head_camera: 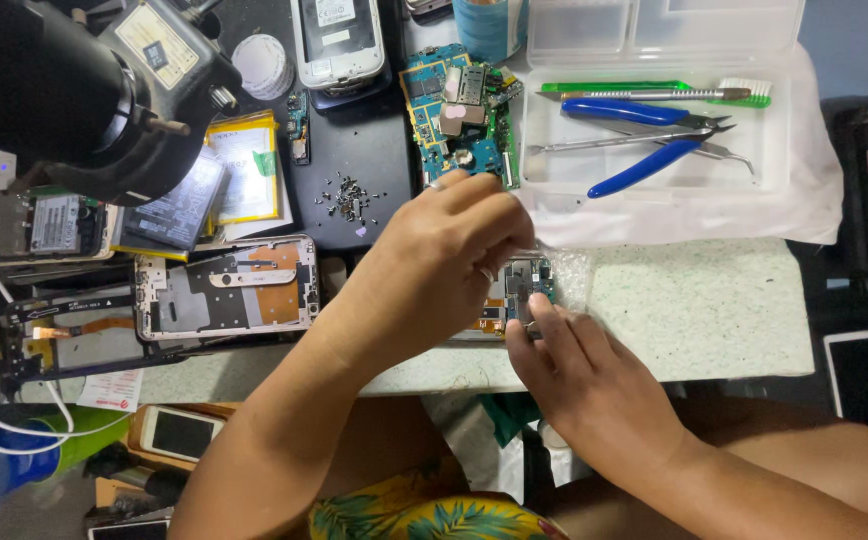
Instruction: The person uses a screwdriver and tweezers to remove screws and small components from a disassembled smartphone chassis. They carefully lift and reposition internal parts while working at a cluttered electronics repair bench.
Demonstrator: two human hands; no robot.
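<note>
Both hands meet over a small opened phone lying on the speckled table. The left hand arches over it, fingers curled down onto its top; whether they pinch anything I cannot tell. The right hand grips the phone's near edge with fingertips. Just behind, a clear plastic tray holds blue-handled cutters, tweezers, a green knife and a brush.

Pliers in tray, seemingly right of board
</note>
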